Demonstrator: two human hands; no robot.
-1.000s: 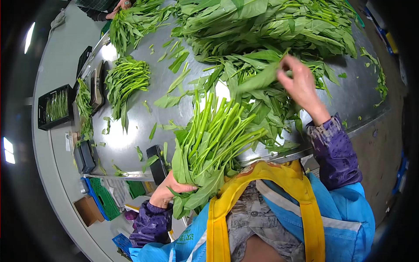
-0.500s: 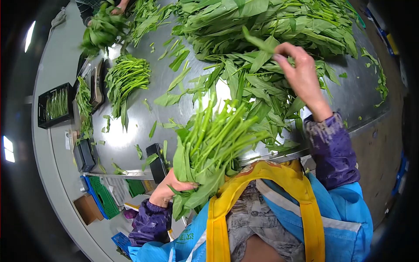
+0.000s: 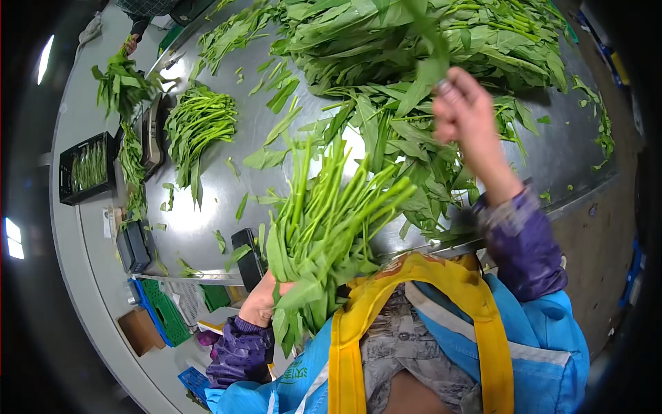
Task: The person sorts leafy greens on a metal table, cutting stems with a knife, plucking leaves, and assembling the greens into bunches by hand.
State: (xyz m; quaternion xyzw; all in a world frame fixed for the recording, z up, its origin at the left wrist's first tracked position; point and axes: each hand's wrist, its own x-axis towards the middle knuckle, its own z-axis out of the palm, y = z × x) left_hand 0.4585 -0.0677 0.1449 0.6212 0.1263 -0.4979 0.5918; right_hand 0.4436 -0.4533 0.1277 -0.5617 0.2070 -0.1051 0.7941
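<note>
My left hand [image 3: 267, 298] is wrapped round a thick bunch of water spinach [image 3: 324, 221] close to my body, its pale stems pointing up and away, its leaves hanging below. Some leaves cover the fingers. To the right, above the table, my right hand [image 3: 469, 114] is closed in a pinch on a water spinach leaf [image 3: 433, 45], which is smeared by motion. Beneath that hand lie loose leafy stems [image 3: 414, 148], in front of a large heap of water spinach [image 3: 414, 34] at the far side of the metal table [image 3: 200, 234].
Another bunch [image 3: 200, 124] lies at the left of the table, beside what looks like a scale [image 3: 153, 134]. A black crate [image 3: 86, 165] with greens stands further left. At the top left, a co-worker's hand [image 3: 131, 45] holds a bunch. A dark device [image 3: 247, 252] sits at the near edge.
My right hand has moved slightly, and the leaf in it now points upward. The bunch in my left hand has shifted a little left. The co-worker's bunch has moved left and down.
</note>
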